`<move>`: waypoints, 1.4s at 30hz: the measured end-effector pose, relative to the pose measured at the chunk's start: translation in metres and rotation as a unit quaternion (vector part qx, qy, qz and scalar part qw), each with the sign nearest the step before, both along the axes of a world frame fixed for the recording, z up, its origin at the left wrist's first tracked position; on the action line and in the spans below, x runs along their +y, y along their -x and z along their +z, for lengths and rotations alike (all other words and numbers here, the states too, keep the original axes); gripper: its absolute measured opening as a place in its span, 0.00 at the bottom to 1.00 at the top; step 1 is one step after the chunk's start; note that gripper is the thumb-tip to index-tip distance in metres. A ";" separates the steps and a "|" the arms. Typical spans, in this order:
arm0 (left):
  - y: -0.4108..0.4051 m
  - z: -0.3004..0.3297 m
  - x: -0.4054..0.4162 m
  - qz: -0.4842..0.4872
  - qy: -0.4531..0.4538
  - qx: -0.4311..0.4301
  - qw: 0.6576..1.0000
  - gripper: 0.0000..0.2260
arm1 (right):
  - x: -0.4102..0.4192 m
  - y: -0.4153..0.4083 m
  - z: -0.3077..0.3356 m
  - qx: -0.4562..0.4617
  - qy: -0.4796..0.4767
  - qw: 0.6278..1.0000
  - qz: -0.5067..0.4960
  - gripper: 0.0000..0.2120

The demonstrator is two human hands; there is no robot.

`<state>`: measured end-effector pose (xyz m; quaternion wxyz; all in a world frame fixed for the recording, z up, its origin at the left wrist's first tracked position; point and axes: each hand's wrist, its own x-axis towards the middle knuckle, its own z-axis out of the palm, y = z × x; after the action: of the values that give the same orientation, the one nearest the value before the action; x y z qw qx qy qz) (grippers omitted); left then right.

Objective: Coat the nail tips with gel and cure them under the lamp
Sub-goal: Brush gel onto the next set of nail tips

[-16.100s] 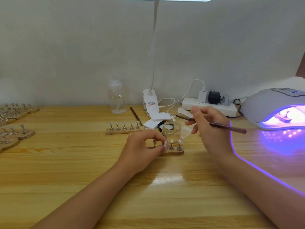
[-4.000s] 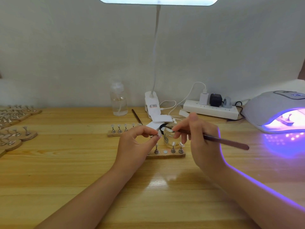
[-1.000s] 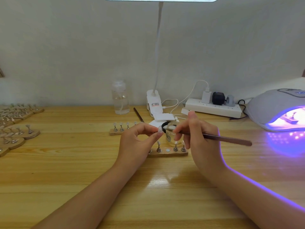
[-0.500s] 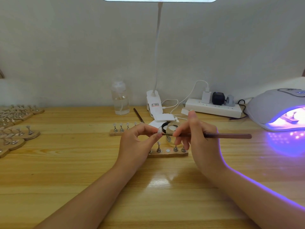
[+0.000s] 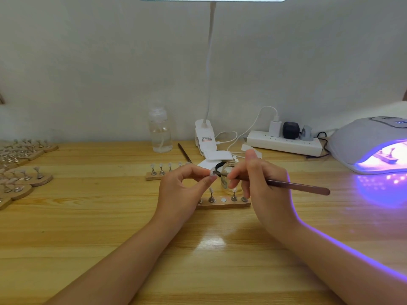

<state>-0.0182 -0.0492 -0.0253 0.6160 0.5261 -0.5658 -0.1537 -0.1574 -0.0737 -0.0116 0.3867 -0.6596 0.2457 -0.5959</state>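
My left hand (image 5: 182, 190) is up off the table (image 5: 88, 227). Its thumb and first finger pinch a small stand with a nail tip (image 5: 212, 172) on top. My right hand (image 5: 259, 183) is just beside it. Its fingers (image 5: 234, 176) are curled round a thin brush (image 5: 295, 186), and they pinch it near the front. The brush handle sticks out toward the right edge of the table. The brush end points at the nail tip, but it is too small for me to tell if it touches.

Right behind my hands is a little clear gel jar (image 5: 229, 172), with its black lid (image 5: 220, 167) beside it. Under my hands, on the table, lies a small wooden holder (image 5: 222, 204). More little stands with nail tips stick up from it, and one spot on it shows just a round dot. A second wooden holder (image 5: 154, 176) with nail tips sits a bit further back and to the left.

Near the right edge, the curing lamp (image 5: 363, 146) glows purple, and another holder sits inside it. At the back edge stand a clear bottle (image 5: 160, 137), a white desk lamp (image 5: 206, 137) on a clip and a power strip (image 5: 284, 145). A spare brush (image 5: 184, 153) lies near the bottle. By the left edge are many more wooden holders (image 5: 22, 172) with stands.
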 end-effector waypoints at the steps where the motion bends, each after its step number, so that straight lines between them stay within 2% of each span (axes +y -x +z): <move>1: 0.000 0.000 0.000 0.001 0.000 0.000 1.000 0.09 | 0.000 0.000 0.000 -0.001 -0.004 1.000 0.003 0.24; 4: -0.001 0.000 0.000 0.003 0.002 -0.001 1.000 0.10 | -0.001 0.000 0.000 -0.007 0.010 1.000 0.003 0.22; 8: 0.000 0.000 0.001 0.008 -0.002 0.008 1.000 0.11 | -0.002 0.001 0.000 0.059 0.059 0.996 -0.020 0.17; 12: 0.000 0.000 0.001 0.013 -0.014 0.000 1.000 0.11 | -0.002 0.002 -0.002 0.031 0.067 0.997 -0.007 0.22; 16: 0.000 0.001 0.002 0.014 -0.012 -0.007 1.000 0.12 | -0.004 0.001 -0.002 0.093 0.110 0.988 -0.050 0.18; 21: 0.000 0.001 0.001 0.021 -0.015 -0.009 1.000 0.12 | -0.003 0.001 -0.002 0.067 0.104 0.992 -0.035 0.19; 23: 0.000 0.000 0.001 0.020 -0.017 -0.010 1.000 0.11 | -0.004 0.000 -0.001 0.097 0.123 0.986 -0.057 0.17; 25: 0.000 0.000 0.002 0.019 -0.017 -0.007 1.000 0.11 | -0.004 0.001 -0.002 0.113 0.114 0.985 -0.055 0.18; 29: 0.000 0.001 0.002 0.020 -0.014 -0.005 1.000 0.12 | -0.001 0.002 -0.002 0.056 0.090 0.994 -0.025 0.22; 31: 0.001 0.001 0.002 0.018 -0.012 0.004 1.000 0.12 | -0.002 0.002 0.001 0.048 0.110 0.992 -0.047 0.18; 36: 0.002 0.002 0.002 -0.005 0.007 0.002 1.000 0.08 | -0.006 0.005 0.004 0.047 0.067 0.991 -0.102 0.03; 42: 0.001 0.002 0.002 -0.015 0.021 -0.012 1.000 0.09 | -0.008 0.006 0.001 0.088 0.057 0.993 -0.056 0.07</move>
<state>-0.0192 -0.0471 -0.0230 0.6177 0.5062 -0.5841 -0.1448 -0.1633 -0.0813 -0.0106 0.2920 -0.7154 0.2807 -0.5693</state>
